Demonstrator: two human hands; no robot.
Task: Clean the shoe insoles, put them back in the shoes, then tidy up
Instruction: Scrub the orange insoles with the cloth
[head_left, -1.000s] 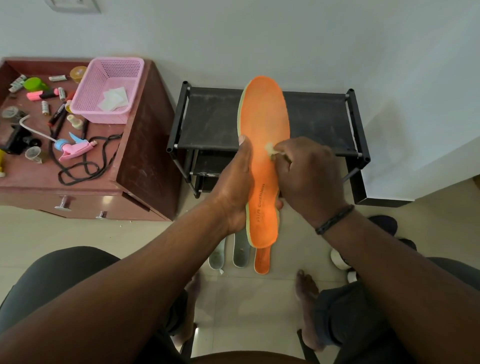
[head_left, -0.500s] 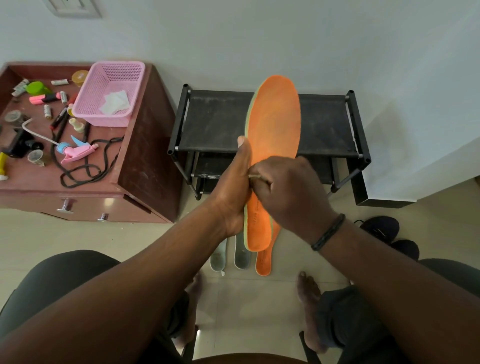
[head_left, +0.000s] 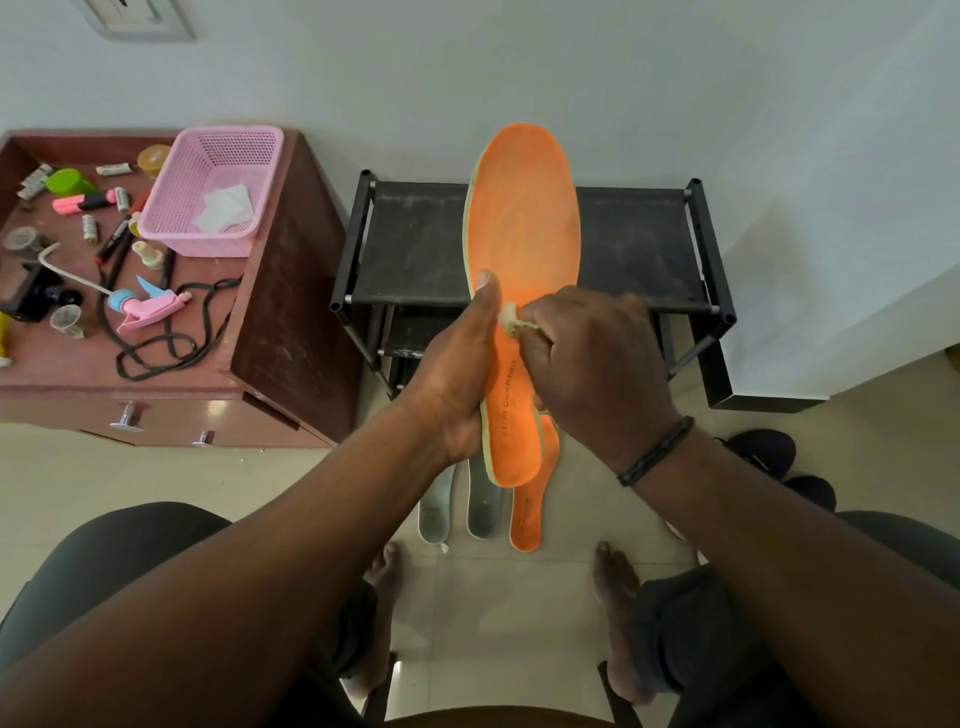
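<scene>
Right now the left hand (head_left: 457, 374) is gripping the orange insole (head_left: 524, 249) along its left edge, thumb lying up the face, holding it upright in front of the black shoe rack (head_left: 639, 249). The right hand (head_left: 587, 364) is pinching a small pale wad of cloth (head_left: 511, 321) against the insole's middle. Three more insoles (head_left: 483, 509) are lying on the floor below, between the bare feet.

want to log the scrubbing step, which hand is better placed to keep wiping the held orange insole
Right. The right hand pinches the small wipe against the orange insole, already on its face. The left hand grips the insole's edge and holds it upright, so it is busy steadying.
</scene>
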